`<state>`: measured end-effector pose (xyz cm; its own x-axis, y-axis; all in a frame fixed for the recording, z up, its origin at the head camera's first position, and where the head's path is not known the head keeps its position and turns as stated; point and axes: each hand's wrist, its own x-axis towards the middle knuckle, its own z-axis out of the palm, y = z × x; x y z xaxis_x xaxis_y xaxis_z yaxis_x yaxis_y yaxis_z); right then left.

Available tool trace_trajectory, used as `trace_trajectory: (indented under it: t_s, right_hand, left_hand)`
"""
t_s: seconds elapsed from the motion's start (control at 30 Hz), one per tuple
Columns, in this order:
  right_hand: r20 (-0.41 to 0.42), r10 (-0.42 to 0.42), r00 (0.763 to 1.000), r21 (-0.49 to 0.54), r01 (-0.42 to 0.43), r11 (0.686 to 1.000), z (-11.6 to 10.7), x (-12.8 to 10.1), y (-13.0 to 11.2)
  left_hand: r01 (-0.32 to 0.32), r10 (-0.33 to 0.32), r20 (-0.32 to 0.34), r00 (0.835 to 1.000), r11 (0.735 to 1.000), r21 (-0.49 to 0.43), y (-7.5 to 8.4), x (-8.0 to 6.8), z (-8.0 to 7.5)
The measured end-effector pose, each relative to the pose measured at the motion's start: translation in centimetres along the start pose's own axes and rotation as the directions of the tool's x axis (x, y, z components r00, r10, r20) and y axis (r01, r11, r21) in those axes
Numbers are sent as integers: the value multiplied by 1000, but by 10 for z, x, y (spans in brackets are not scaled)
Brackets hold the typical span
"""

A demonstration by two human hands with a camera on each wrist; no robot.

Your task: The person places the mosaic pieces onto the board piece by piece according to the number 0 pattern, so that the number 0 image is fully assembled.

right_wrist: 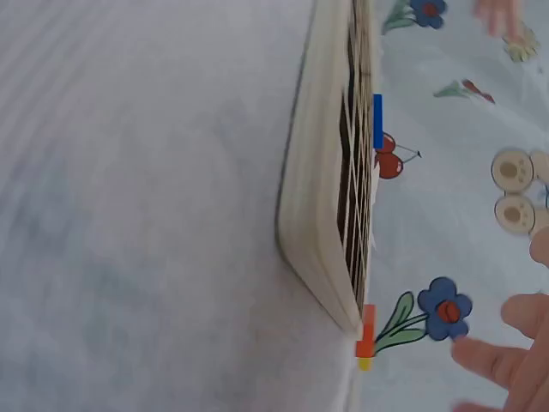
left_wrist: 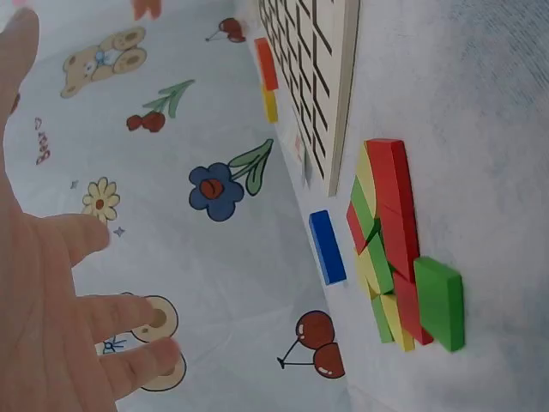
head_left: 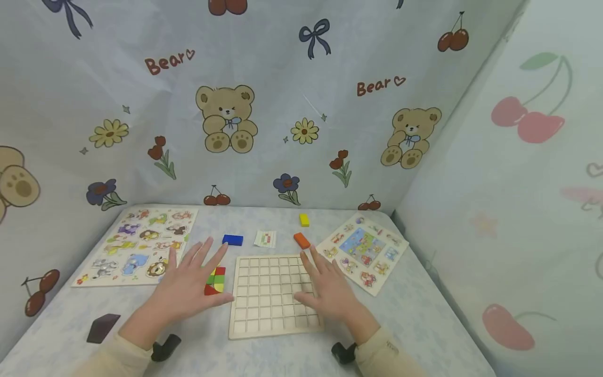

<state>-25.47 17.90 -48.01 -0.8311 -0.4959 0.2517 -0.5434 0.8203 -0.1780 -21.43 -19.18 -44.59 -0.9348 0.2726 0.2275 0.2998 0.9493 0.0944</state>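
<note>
My left hand is spread with straight fingers and holds nothing. Partly hidden behind it in the head view is a cluster of red, green and yellow blocks, with one green block at its end in the left wrist view. My right hand, fingers also extended, is over the right side of a pale wooden grid board and hides part of it. Whether it touches the board I cannot tell. The board's visible squares hold no pieces. Beyond my left fingertips lies a blue block; an orange block lies beyond the right ones.
A yellow block lies near the back edge, and a small printed card sits behind the board. Picture puzzle boards lie at left and right. A dark angular shape is at front left. Patterned cloth hangs behind.
</note>
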Motion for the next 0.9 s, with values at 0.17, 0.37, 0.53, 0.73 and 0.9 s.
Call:
trace_trajectory:
  t_s: [0.17, 0.37, 0.53, 0.73, 0.9]
  right_hand:
    - [-8, 126, 992, 345, -115, 931, 20, 3, 20]
    - [-32, 189, 981, 341, -167, 925, 43, -2, 36]
    - [-19, 171, 985, 311, -157, 937, 45, -5, 37]
    - [-20, 168, 986, 313, -153, 937, 41, -6, 38]
    - [-36, 175, 984, 349, -152, 925, 39, -4, 38]
  left_hand:
    - [94, -90, 30, 995, 984, -149, -3, 12, 17]
    - [190, -167, 122, 978, 958, -213, -13, 12, 54]
    - [165, -152, 79, 985, 965, -203, -14, 10, 75]
    - [159, -156, 33, 987, 970, -186, -11, 12, 79]
    - [147, -150, -6, 989, 973, -178, -11, 13, 77]
